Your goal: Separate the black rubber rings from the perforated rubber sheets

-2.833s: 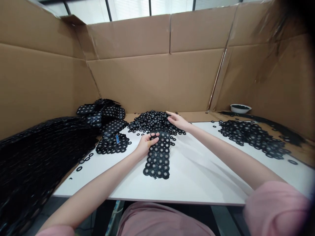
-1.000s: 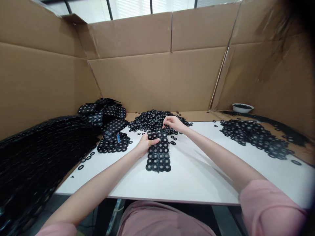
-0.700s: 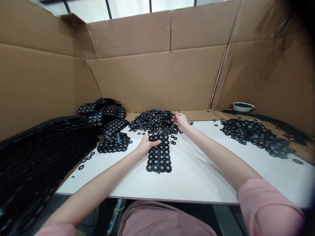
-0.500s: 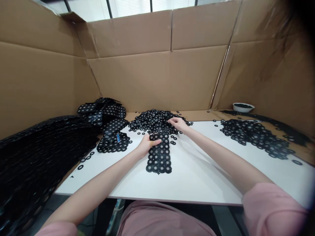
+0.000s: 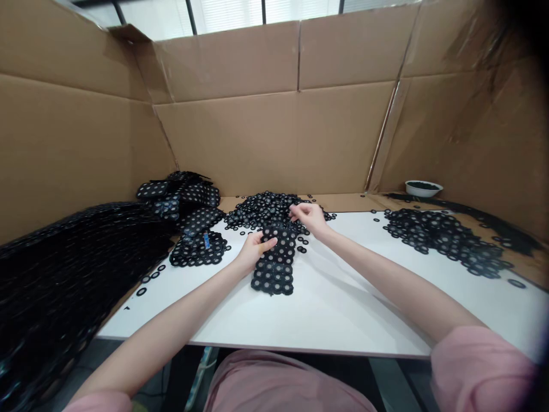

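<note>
Well, the left hand (image 5: 251, 252) has a black sheet (image 5: 273, 274)

It grips the far left part, thumb on top, fingers mostly hidden. The sheet is joined rings with pale middles, and it is over the middle of the white worktop (image 5: 338, 312). The right hand (image 5: 313, 220) is near the sheet's far end, curled, thumb and fingertips close together. I cannot tell if it pinches a ring; that is too small to see. Just behind is a big pile of loose rings (image 5: 261, 210). A few small rings (image 5: 302, 250) lie just right of the sheet. On the left are more dotted sheets (image 5: 201, 220), one with a blue tag (image 5: 206, 241), beside a huge shiny black heap (image 5: 86, 274). Far right are another ring pile (image 5: 446, 240) and a white bowl (image 5: 422, 193) of dark bits. Cardboard walls (image 5: 240, 143) stand at the back and sides.
</note>
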{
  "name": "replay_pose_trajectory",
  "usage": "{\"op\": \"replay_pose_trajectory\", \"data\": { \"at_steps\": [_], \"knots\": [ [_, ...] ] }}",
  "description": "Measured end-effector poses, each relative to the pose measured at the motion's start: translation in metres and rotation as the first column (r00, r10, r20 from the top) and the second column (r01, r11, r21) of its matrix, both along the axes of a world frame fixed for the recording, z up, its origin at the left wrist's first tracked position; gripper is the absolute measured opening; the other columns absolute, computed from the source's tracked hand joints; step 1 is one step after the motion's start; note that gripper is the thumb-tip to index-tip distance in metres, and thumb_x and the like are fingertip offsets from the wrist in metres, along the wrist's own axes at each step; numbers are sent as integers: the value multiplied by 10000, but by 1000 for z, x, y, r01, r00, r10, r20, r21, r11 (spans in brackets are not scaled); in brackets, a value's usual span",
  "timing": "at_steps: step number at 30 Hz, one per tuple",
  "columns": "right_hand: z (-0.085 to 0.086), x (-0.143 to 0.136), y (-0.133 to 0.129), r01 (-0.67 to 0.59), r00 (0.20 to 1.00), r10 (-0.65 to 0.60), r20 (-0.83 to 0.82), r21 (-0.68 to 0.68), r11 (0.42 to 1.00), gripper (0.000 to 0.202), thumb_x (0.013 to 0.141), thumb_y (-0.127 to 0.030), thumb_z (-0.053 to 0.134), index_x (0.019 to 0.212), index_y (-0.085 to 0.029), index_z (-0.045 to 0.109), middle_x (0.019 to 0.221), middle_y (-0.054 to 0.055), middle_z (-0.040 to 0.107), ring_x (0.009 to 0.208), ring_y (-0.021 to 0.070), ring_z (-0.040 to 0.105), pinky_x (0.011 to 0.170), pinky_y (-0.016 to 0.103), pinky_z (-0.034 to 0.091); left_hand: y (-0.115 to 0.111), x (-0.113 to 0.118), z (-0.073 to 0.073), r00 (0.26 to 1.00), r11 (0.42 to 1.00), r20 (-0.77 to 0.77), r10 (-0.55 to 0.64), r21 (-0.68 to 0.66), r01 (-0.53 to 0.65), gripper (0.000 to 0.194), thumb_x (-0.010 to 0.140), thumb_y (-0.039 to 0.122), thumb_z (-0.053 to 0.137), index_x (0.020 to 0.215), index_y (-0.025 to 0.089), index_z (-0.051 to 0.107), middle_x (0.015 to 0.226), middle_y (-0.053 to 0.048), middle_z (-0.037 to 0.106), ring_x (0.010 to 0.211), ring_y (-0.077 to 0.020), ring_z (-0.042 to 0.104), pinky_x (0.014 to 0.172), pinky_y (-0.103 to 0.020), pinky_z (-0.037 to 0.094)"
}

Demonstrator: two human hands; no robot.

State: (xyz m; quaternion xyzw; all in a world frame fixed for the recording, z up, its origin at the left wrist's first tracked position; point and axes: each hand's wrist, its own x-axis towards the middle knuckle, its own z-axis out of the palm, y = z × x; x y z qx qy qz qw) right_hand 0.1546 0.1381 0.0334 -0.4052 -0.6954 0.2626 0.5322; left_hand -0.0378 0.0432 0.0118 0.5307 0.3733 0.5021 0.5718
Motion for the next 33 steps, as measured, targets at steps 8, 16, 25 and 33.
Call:
{"op": "replay_pose_trajectory", "data": {
  "at_steps": [8, 16, 25, 33],
  "knots": [
    [-21, 34, 29, 136, 989, -144, -44, -154, 979, 354, 817, -487, 529, 798, -148, 628, 751, 95, 695, 599, 173, 617, 568, 283, 467, -1, 1, -1, 996, 994, 2, -89, -67, 89, 333, 616, 302, 793, 861, 120, 662, 869, -86, 709, 742, -195, 646, 708, -298, 473],
    [-7, -9, -35, -114, 955, 3, 297, 358, 927, 201, 877, -318, 530, 863, -199, 690, 919, 67, 658, 898, 194, 570, 836, 332, 425, 6, -1, -9, 996, 995, -1, -93, -40, 92, 338, 633, 320, 783, 864, 120, 640, 818, -64, 692, 709, -175, 623, 685, -285, 450],
    [-6, -27, -53, -227, 838, 1, 546, 346, 910, 294, 849, -446, 584, 879, -193, 731, 735, 59, 647, 787, 195, 482, 718, 334, 314, 6, 2, -11, 979, 979, -199, 35, 205, 6, 238, 681, 313, 717, 792, 112, 655, 760, -28, 656, 718, -163, 554, 681, -264, 394],
    [-7, -29, -53, -207, 899, 88, 430, 237, 949, 345, 899, -262, 507, 587, -163, 615, 634, 17, 604, 692, 145, 479, 646, 270, 304, 4, 5, -4, 935, 938, -343, 89, 344, 37, 196, 739, 308, 646, 821, 133, 673, 794, -27, 675, 770, -197, 573, 755, -304, 411]
  ]
}}
